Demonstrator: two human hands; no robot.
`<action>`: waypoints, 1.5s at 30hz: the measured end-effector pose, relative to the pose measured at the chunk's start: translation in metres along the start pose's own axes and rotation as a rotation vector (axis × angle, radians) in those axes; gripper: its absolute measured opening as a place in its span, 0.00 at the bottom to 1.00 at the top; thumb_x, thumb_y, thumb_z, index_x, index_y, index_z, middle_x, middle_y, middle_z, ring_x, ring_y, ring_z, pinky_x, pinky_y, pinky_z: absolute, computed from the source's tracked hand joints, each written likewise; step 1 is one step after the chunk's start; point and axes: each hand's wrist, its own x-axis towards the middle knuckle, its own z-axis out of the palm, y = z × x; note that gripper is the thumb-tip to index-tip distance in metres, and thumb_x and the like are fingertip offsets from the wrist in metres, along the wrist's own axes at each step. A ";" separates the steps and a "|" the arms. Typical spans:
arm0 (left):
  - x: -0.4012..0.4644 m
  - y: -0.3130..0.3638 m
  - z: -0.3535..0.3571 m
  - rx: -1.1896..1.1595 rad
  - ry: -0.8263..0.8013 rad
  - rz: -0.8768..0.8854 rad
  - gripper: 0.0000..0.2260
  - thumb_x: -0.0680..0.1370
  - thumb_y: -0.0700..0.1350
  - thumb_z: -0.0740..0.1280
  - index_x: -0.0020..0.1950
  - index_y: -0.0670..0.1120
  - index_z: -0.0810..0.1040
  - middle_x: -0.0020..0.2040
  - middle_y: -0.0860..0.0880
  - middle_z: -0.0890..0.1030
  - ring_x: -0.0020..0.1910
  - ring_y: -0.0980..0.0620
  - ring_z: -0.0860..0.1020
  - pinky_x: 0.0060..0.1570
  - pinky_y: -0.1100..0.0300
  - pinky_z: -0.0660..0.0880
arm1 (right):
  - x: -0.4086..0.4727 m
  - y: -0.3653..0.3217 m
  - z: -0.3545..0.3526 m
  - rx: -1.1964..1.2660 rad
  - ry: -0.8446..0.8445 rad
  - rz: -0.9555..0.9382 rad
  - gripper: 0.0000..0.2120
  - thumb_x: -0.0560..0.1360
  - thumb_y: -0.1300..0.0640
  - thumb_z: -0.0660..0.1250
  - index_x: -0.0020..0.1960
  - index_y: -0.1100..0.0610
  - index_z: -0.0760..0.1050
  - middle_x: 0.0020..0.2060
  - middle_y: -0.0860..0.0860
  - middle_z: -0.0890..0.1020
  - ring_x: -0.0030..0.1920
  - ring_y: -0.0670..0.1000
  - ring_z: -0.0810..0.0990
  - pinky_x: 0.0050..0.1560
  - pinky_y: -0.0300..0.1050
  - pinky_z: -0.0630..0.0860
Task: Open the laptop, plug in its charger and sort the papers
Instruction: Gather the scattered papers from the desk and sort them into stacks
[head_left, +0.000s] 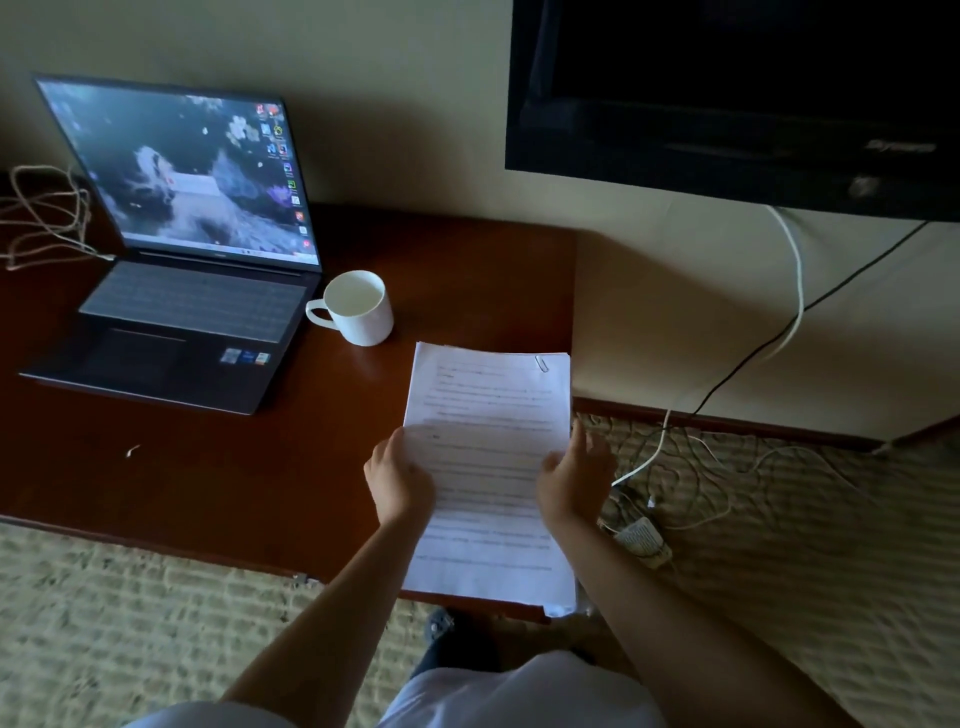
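Observation:
A stack of printed papers (488, 415) with a paper clip (542, 364) at its top right corner lies on the right end of the dark wooden table (208, 467). My left hand (397, 480) holds the stack's left edge, thumb on top. My right hand (574, 480) holds its right edge, forefinger stretched out. The laptop (182, 244) stands open at the back left with its screen lit. A pale charger cable (47, 213) lies coiled to its left, and its plug end reaches the laptop's left side.
A white mug (358, 306) stands between laptop and papers. A black television (737, 93) hangs on the wall at upper right. Cables and a white power strip (641, 540) lie on the carpet right of the table. A small white scrap (132, 451) sits on the tabletop.

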 end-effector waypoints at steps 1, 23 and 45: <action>0.001 0.003 0.000 0.019 0.000 -0.034 0.22 0.73 0.29 0.53 0.58 0.47 0.76 0.56 0.51 0.76 0.57 0.48 0.71 0.57 0.50 0.74 | 0.000 -0.005 -0.001 0.009 0.007 -0.006 0.22 0.73 0.63 0.65 0.66 0.57 0.70 0.63 0.59 0.72 0.63 0.60 0.68 0.55 0.53 0.72; 0.195 0.021 -0.071 -0.354 -0.050 -0.144 0.21 0.78 0.38 0.61 0.70 0.51 0.66 0.66 0.47 0.74 0.61 0.46 0.75 0.59 0.46 0.75 | 0.049 -0.225 0.067 0.456 -0.614 -0.119 0.28 0.77 0.62 0.60 0.74 0.49 0.58 0.70 0.49 0.69 0.67 0.52 0.70 0.63 0.51 0.72; 0.180 0.124 0.010 -0.642 -0.405 -0.004 0.06 0.73 0.42 0.73 0.47 0.45 0.78 0.37 0.48 0.83 0.38 0.51 0.81 0.53 0.49 0.78 | 0.161 -0.159 0.022 0.782 -0.312 0.041 0.30 0.75 0.65 0.64 0.74 0.49 0.61 0.62 0.48 0.76 0.61 0.47 0.75 0.57 0.38 0.71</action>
